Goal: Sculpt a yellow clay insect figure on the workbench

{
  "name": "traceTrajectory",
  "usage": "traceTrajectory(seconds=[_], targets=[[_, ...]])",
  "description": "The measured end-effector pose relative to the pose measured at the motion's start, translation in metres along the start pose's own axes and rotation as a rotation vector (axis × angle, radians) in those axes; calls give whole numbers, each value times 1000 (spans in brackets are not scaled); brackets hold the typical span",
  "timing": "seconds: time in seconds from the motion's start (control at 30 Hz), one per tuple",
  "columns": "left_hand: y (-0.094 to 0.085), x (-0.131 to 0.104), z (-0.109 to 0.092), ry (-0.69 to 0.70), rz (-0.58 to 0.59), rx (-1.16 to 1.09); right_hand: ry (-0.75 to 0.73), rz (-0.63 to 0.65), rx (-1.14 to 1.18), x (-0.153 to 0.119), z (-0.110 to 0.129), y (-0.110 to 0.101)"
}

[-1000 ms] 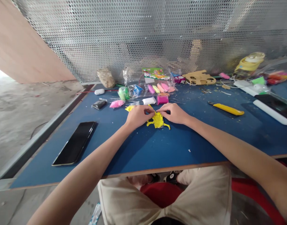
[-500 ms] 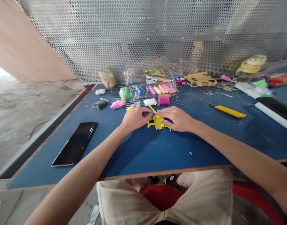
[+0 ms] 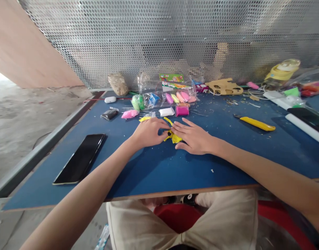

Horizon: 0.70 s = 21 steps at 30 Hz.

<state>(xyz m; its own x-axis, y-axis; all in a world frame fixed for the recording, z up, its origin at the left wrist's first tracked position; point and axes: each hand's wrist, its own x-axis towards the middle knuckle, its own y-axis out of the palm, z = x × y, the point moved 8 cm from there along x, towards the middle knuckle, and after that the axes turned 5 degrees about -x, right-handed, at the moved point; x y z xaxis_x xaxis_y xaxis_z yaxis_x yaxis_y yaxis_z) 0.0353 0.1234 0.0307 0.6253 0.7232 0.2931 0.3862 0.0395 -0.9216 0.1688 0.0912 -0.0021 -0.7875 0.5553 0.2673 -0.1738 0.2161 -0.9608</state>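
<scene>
A yellow modelling-clay piece (image 3: 176,139) with thin arms sticking out lies on the blue table, partly hidden under my fingers. My left hand (image 3: 149,132) comes in from the left, thumb and forefinger pinched at the clay's left edge. Over the clay's right side lies my right hand (image 3: 195,138), fingers stretched out and thumb spread, the fingertips resting on it. Just behind my left hand is a bit of yellow clay in a clear wrapper (image 3: 144,118). A white clay pack (image 3: 166,111) and a magenta clay pack (image 3: 182,110) sit beyond my hands.
A black phone (image 3: 81,158) lies at left. A yellow box cutter (image 3: 257,123) rests at right, blade towards the middle. Farther back are pink clay (image 3: 130,114), a dark pack (image 3: 109,114), a green clay lump (image 3: 137,102) and a tan cut-out piece (image 3: 224,86). Perforated metal (image 3: 117,41) walls the back.
My right hand has flattened and spread its fingers, covering more of the yellow clay's right side. My left hand stays at the clay's left edge. The view has shifted slightly.
</scene>
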Motion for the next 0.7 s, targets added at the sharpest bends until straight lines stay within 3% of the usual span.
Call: traceTrajectory(seconds=[0.2,0.33,0.7], targets=[[-4,-2,-12,51,-27,62,65,-45,39,-3,-19,-19],[-1,-2,-20,69,-7,86,76,-11,60,-7,-25,-15],[12,-1,-24,135,74,82,32,12,41,-4,-8,-8]])
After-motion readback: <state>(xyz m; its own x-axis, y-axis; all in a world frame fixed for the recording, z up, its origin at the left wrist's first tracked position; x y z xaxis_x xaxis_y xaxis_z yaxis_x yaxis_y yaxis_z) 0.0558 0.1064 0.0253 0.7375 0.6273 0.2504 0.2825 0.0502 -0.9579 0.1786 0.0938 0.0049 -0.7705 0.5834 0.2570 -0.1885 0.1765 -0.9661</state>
